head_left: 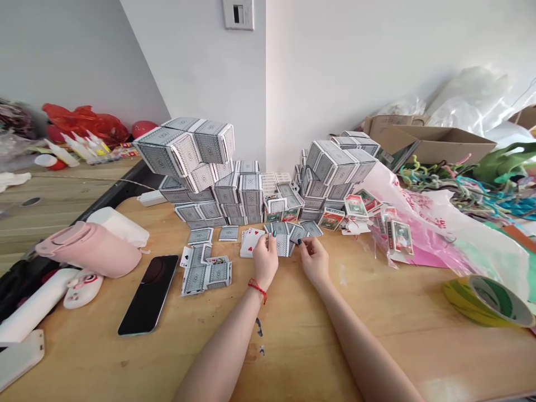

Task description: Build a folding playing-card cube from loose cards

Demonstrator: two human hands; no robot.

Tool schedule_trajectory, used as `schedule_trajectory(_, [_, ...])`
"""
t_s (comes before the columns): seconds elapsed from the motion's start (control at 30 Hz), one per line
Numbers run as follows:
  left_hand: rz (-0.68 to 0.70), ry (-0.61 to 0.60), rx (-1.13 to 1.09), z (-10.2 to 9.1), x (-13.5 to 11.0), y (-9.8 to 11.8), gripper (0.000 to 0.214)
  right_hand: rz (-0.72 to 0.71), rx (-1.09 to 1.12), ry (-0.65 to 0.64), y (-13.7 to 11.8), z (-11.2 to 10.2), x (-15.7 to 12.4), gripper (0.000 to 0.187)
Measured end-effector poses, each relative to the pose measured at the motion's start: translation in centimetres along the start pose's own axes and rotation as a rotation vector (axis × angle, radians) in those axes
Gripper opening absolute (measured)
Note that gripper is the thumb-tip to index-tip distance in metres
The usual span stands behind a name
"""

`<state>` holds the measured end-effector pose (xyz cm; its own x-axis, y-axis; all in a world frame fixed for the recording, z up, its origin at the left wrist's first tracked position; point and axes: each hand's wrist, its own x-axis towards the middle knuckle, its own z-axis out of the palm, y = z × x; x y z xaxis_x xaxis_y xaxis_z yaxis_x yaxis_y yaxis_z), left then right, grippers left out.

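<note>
My left hand (267, 261), with a red cord bracelet, is closed with thumb and finger pinched on a grey-backed playing card (282, 245). Close on its right, my right hand (315, 260) has its fingertips pinched at the edge of a card; the exact contact is small. Behind the left fingers lies a face-up heart card (248, 244). Loose grey-backed cards (312, 228) are spread just beyond both hands. To the left, several cards joined into a flat-sided piece (207, 274) lie on the wooden table (293, 346).
Stacked card blocks rise at left (188, 151) and right (330, 167). A phone (148, 295) and pink tumbler (90, 248) are at left. Card boxes (400, 237), a plastic bag (439, 223), a tape roll (488, 301) and an open carton (439, 138) occupy the right.
</note>
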<state>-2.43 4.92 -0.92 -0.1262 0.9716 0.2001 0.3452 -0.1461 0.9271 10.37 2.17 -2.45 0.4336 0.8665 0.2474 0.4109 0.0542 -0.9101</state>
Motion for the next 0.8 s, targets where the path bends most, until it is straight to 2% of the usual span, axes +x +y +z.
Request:
schedule_trajectory(0.07, [0.027,-0.025,0.002,-0.1,0.1,-0.1,0.026,-0.007,-0.013,-0.011,0.3,0.0,0.3,0.029])
schedule_trajectory(0.2, [0.1,-0.115,0.06,-0.1,-0.2,-0.3,0.028,0.012,0.062,-0.136,0.2,0.1,0.1,0.035])
schedule_trajectory(0.33, [0.088,-0.214,0.086,0.0,-0.3,-0.6,0.035,0.077,0.196,-0.237,0.1,0.2,0.0,0.041])
schedule_trajectory(0.43, [0.136,-0.285,0.123,0.0,-0.4,-0.6,0.034,0.093,0.281,-0.252,0.4,0.1,0.3,0.048])
schedule_trajectory(0.5, [0.229,-0.208,0.186,-0.1,-0.4,-0.4,0.031,0.086,0.311,-0.207,0.6,0.0,0.5,0.046])
schedule_trajectory(0.63, [0.374,0.064,0.356,-0.8,-0.1,-0.1,0.029,0.084,0.255,-0.166,0.8,0.0,0.5,0.042])
schedule_trajectory(0.7, [0.371,0.154,0.461,-1.2,0.3,-0.4,0.036,0.04,0.144,-0.19,0.7,0.1,0.2,0.038])
schedule_trajectory(0.8, [0.281,0.157,0.579,-1.7,0.8,-1.2,0.044,-0.08,-0.029,-0.163,0.6,0.2,0.0,0.034])
